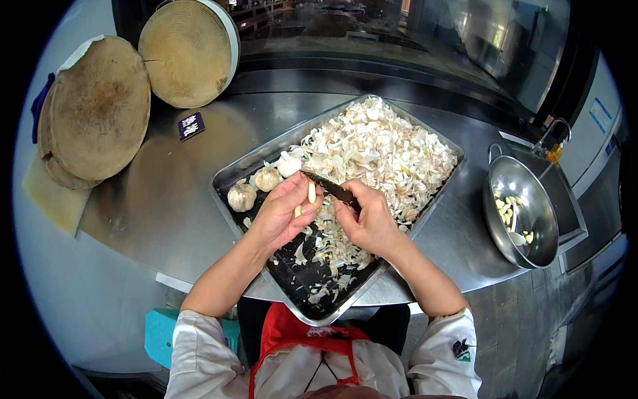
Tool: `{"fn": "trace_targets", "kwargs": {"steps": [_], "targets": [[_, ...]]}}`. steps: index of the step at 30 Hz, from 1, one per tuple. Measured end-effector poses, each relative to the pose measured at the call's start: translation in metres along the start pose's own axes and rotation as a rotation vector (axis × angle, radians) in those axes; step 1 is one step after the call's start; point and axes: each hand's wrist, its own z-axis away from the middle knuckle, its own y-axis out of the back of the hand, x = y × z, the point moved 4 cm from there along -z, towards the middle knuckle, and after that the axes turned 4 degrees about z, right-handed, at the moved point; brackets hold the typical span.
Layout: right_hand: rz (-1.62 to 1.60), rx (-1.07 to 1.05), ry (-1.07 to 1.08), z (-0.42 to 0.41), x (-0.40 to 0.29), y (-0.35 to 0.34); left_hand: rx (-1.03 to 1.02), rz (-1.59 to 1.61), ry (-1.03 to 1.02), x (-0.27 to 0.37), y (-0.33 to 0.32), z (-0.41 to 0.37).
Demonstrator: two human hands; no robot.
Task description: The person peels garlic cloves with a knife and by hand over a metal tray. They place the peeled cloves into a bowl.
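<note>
Between the fingers of my left hand (284, 209) is a pale, peeled garlic clove (312, 192), and a second clove (297, 211) rests lower in the same hand. My right hand (368, 217) grips a knife (331, 189) with a dark blade, its tip pointing left over the left fingers. Both hands are above a metal tray (344, 310) heaped with garlic skins (374, 149). Whole garlic bulbs, among them one at the left corner (241, 196) and a neighbouring bulb (266, 178), sit along the tray's left side.
A steel bowl (541, 219) holding several peeled cloves and a white spoon (516, 237) stands right, beside a sink (568, 204). Round wooden chopping blocks (102, 109) lean at the left. A small dark packet (191, 126) lies on the steel table (164, 199).
</note>
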Motion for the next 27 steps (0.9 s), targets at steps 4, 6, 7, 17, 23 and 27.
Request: {"fn": "trace_targets", "kwargs": {"steps": [4, 6, 7, 17, 23, 27], "targets": [[0.029, -0.050, -0.048, -0.0007, -0.0029, -0.0023, -0.016, 0.053, -0.001, 0.0004, 0.0033, -0.0001], [-0.003, -0.002, -0.049, 0.0001, -0.0002, -0.0030, 0.018, -0.019, -0.008, -0.0002, 0.0018, -0.0001], [-0.019, 0.021, -0.050, 0.0005, 0.0008, -0.0028, 0.034, -0.055, -0.011, -0.0006, 0.0008, -0.0003], [-0.028, 0.028, -0.034, 0.0010, 0.0020, -0.0049, -0.054, -0.012, 0.040, -0.0008, 0.0031, 0.0005], [0.015, 0.019, 0.039, 0.0004, 0.0028, -0.0048, 0.081, -0.016, 0.031, -0.0018, 0.0002, 0.0010], [0.108, 0.014, 0.132, 0.0003, -0.0011, -0.0067, 0.036, -0.043, 0.053, -0.0011, -0.0020, 0.0008]]}}
